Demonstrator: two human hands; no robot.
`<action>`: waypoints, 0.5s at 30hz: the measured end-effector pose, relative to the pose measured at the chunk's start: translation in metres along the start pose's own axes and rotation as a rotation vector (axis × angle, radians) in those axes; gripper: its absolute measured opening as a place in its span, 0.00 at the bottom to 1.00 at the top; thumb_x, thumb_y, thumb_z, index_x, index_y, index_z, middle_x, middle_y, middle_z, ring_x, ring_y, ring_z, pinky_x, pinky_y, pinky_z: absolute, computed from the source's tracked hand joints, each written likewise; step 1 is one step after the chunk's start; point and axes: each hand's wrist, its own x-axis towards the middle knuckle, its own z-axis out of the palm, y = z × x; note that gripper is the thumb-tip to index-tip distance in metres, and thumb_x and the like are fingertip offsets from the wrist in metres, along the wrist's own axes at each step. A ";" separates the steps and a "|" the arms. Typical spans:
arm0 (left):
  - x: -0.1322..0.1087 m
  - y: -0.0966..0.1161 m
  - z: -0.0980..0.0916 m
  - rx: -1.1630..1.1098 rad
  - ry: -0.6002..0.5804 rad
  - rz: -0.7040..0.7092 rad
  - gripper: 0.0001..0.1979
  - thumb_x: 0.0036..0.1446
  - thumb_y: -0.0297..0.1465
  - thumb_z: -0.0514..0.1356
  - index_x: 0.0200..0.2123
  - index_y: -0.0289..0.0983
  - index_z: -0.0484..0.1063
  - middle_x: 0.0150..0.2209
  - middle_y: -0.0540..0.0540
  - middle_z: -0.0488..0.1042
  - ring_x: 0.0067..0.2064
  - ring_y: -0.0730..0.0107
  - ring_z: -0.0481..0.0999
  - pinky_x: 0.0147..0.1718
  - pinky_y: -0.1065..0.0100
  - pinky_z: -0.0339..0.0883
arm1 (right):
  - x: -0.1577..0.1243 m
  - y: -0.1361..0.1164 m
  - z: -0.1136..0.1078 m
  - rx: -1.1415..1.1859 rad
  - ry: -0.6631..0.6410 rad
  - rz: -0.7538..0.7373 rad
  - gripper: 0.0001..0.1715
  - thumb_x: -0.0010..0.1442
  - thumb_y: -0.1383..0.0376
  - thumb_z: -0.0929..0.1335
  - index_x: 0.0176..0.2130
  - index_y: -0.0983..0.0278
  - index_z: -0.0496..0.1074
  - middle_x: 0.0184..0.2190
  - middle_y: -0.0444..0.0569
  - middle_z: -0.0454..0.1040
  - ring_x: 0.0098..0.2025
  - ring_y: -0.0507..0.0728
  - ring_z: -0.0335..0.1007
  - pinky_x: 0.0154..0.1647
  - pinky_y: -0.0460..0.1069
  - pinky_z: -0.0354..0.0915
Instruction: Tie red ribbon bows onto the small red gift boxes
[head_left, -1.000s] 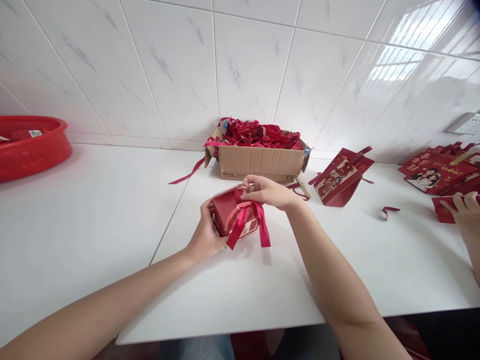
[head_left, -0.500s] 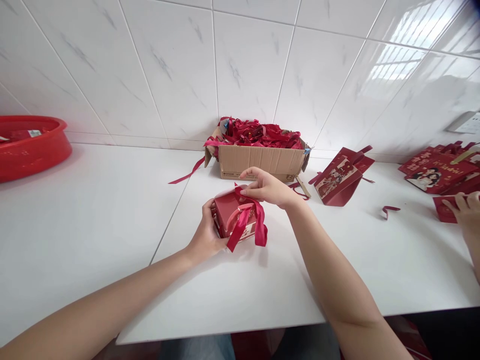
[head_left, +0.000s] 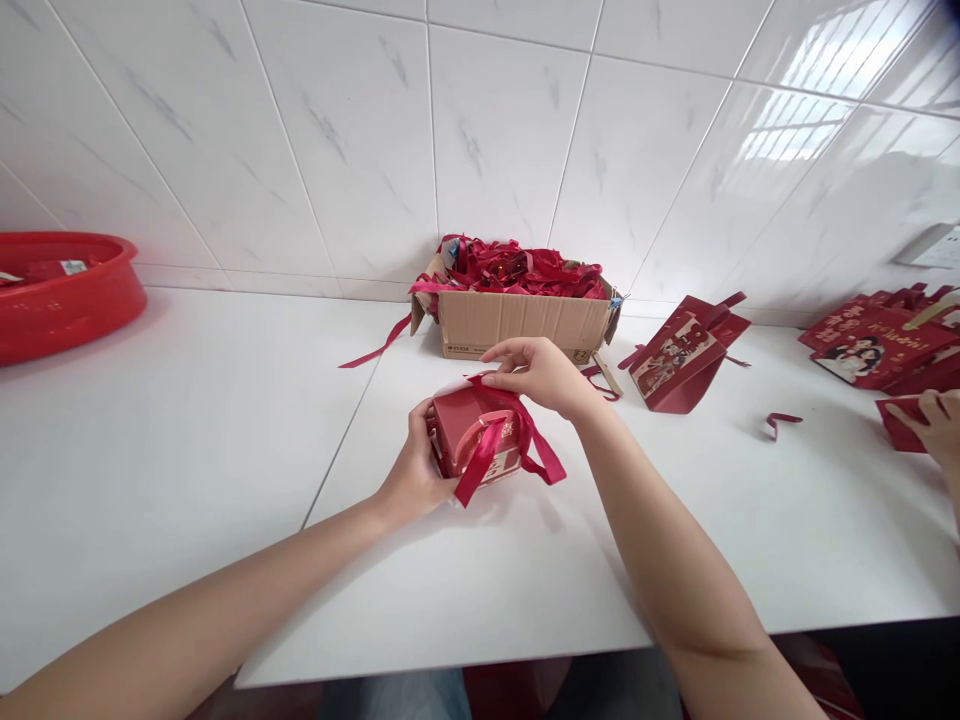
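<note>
Over the middle of the white table, my left hand [head_left: 418,465] is wrapped round the left side of a small red gift box [head_left: 457,418] with printed sides. A dark red ribbon [head_left: 525,430] runs across the box, and its loose ends hang down at the front and right. My right hand [head_left: 531,374] pinches the ribbon between thumb and fingers at the box's upper right edge. Part of the box is hidden behind the ribbon and my fingers.
A cardboard box [head_left: 525,318] full of red ribbons stands against the tiled wall. To its right are a red gift box [head_left: 679,355] and a stack of printed red boxes [head_left: 870,345]. Another person's hand [head_left: 941,430] holds a red piece. A red basin [head_left: 67,300] sits at left.
My right hand has shifted slightly right, and the ribbon's right end has swung outward to the right. My left hand keeps its hold on the box.
</note>
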 end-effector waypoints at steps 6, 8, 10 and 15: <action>0.001 0.001 0.000 0.016 -0.016 0.014 0.52 0.39 0.30 0.73 0.60 0.51 0.44 0.62 0.39 0.57 0.59 0.51 0.65 0.52 0.49 0.68 | -0.001 0.000 0.001 -0.023 0.062 -0.077 0.19 0.50 0.61 0.74 0.43 0.62 0.75 0.39 0.46 0.75 0.27 0.47 0.66 0.27 0.44 0.64; 0.001 0.001 0.000 0.007 -0.017 0.010 0.52 0.40 0.30 0.73 0.61 0.51 0.44 0.62 0.39 0.57 0.60 0.50 0.64 0.53 0.49 0.67 | -0.001 0.000 0.002 0.019 0.018 -0.106 0.18 0.51 0.62 0.73 0.43 0.62 0.74 0.44 0.47 0.75 0.27 0.46 0.67 0.28 0.44 0.66; 0.001 0.002 0.000 0.007 -0.012 0.004 0.52 0.39 0.31 0.73 0.61 0.50 0.44 0.61 0.38 0.57 0.61 0.48 0.63 0.54 0.48 0.66 | -0.001 0.001 0.003 0.068 -0.027 -0.115 0.17 0.52 0.63 0.73 0.43 0.61 0.74 0.46 0.48 0.75 0.28 0.46 0.69 0.29 0.44 0.68; 0.000 0.005 0.002 -0.004 0.002 -0.010 0.51 0.39 0.31 0.73 0.61 0.50 0.46 0.62 0.39 0.57 0.61 0.47 0.63 0.54 0.49 0.66 | -0.002 0.000 0.003 0.154 -0.097 -0.067 0.15 0.52 0.65 0.72 0.43 0.62 0.73 0.44 0.49 0.77 0.33 0.50 0.74 0.30 0.45 0.71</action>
